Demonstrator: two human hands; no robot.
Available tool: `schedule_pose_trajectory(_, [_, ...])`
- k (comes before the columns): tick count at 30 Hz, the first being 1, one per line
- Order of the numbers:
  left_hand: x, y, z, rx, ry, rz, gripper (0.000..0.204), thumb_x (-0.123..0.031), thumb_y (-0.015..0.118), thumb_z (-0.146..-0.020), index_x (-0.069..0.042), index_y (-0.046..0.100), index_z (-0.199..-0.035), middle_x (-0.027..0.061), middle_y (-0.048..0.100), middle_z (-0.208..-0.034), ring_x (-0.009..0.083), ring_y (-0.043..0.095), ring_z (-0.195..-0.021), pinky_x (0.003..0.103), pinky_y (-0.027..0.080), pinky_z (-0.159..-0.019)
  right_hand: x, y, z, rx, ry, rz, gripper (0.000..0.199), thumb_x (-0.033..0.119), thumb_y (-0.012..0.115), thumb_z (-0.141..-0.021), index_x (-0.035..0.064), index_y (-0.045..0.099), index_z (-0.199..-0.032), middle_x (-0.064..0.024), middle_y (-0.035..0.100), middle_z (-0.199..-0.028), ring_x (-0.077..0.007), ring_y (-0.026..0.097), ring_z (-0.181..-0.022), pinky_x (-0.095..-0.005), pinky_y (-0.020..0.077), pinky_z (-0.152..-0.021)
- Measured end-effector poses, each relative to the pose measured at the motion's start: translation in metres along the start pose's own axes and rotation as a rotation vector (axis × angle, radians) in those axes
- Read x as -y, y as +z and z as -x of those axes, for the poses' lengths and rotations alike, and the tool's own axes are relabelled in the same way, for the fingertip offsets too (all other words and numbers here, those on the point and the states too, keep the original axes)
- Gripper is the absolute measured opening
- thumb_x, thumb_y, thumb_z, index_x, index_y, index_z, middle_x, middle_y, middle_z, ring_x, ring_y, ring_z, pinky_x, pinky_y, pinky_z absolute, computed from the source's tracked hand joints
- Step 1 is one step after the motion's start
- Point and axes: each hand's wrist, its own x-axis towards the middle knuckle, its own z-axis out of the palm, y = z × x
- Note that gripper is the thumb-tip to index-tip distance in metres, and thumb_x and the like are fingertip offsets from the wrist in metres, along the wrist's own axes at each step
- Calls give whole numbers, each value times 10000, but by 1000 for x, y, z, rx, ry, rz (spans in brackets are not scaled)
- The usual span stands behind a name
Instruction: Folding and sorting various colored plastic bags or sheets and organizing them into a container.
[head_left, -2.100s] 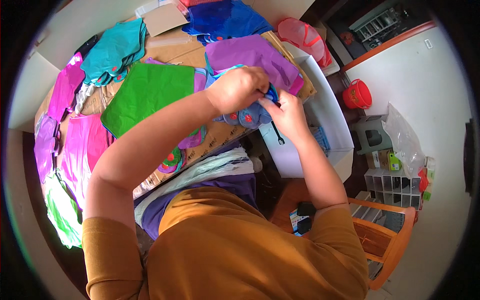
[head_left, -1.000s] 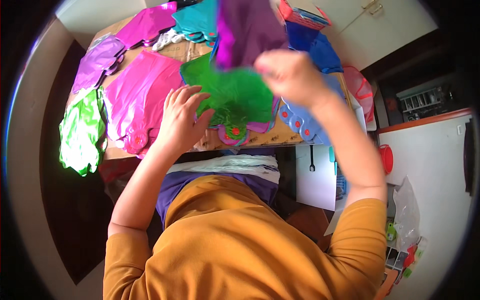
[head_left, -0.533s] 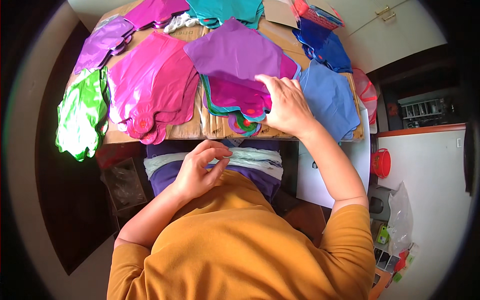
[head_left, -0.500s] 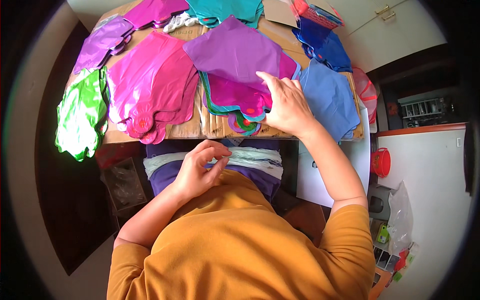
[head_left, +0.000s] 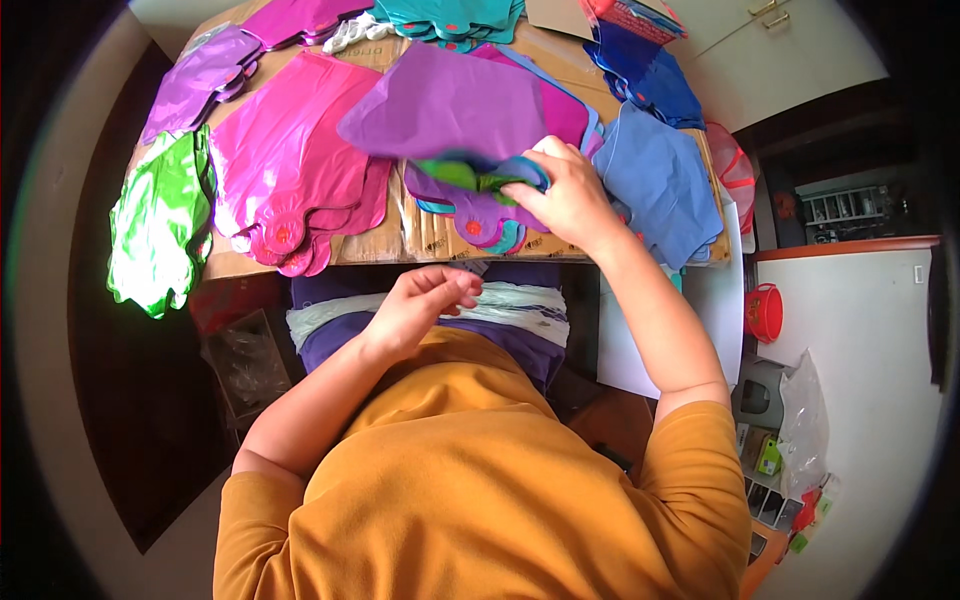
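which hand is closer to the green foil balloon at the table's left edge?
Left. The left hand is off the table, below and right of the green foil balloon; the right hand is farther right, on the purple balloon stack.

Table, cardboard-covered: flat foil balloons in stacks — green at left edge, pink, purple, blue at right edge.

Foil sheets crowd the cardboard-topped table: pink stack, purple stack, blue sheets. Bare strips remain between stacks (narrow, along the near edge).
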Motion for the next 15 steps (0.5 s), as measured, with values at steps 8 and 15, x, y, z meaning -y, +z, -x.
schedule_pose_trajectory(8, [-1, -2, -10, 182, -70, 430, 383, -324, 486, -1010, 1, 582, -1188, 114, 656, -1084, 221, 614, -1048, 371, 465, -971, 45, -28, 11, 270, -13, 164, 807, 725, 716, -641, 88, 638, -1131, -122, 555, -1126, -310, 531, -1063, -442, 387, -968])
schedule_pose_trajectory(15, [-1, -3, -10, 146, -142, 444, 534, -501, 407, -997, -37, 607, -1169, 100, 657, -1096, 241, 607, -1039, 378, 440, -971, 67, -22, 26, 177, -74, 275, 793, 524, 790, -638, 68, 546, -1240, -145, 523, -1181, -312, 506, -1093, -447, 389, -947])
